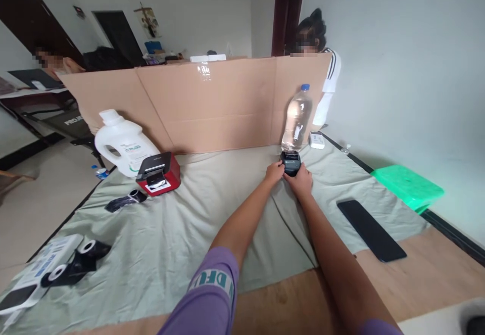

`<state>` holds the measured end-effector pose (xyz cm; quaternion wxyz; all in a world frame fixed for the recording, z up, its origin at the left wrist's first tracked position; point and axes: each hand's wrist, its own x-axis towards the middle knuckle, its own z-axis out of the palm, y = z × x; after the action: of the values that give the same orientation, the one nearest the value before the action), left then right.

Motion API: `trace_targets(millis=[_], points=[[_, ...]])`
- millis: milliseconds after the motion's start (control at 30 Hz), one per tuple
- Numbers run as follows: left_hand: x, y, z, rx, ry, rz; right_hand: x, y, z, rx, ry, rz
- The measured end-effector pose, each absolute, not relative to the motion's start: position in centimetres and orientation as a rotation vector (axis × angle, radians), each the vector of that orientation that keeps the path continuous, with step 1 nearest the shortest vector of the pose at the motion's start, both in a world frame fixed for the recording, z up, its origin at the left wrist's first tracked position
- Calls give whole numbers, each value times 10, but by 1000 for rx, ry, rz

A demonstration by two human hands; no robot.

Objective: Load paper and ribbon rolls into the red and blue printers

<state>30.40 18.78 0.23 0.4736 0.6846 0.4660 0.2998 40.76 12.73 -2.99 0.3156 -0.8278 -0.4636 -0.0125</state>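
Note:
Both my arms reach far forward over the grey-green cloth (182,234). My left hand (274,172) and my right hand (302,180) close round a small black device (291,161), one on each side of it. The device stands just in front of a clear plastic water bottle (297,117) with a blue cap. A thin black cable (291,234) runs from the device back toward me across the cloth.
A cardboard screen (212,105) walls off the back. At left stand a white jug (123,143), a red and black label printer (159,173), tape rolls (81,259) and a white box (41,269). A black phone (370,230) and green lid (407,186) lie right. Two people sit behind the screen.

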Motion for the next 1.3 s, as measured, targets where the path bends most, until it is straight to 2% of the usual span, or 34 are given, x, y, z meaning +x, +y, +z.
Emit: trace_targets(millis=[133,300,500,667,867,1300], points=[[288,174,-3,1645,1169,788,393,123,-17,-2123,-1246,-152],[219,126,-8,1571,1166,958,336,94,10,-1819,-1462,-319],[104,49,10,1708,1266,1339,239,41,17,-1593,-1551,-177],[55,20,7,1966,1486,1203,196,18,-2,-1635,-1622,-192],[45,22,-11,1915,1505,1155,184,13,-11,-1713,-1630,-152],[36,21,-10,1880,1628,1053,184,10,-21,-1777,-1737,-61]])
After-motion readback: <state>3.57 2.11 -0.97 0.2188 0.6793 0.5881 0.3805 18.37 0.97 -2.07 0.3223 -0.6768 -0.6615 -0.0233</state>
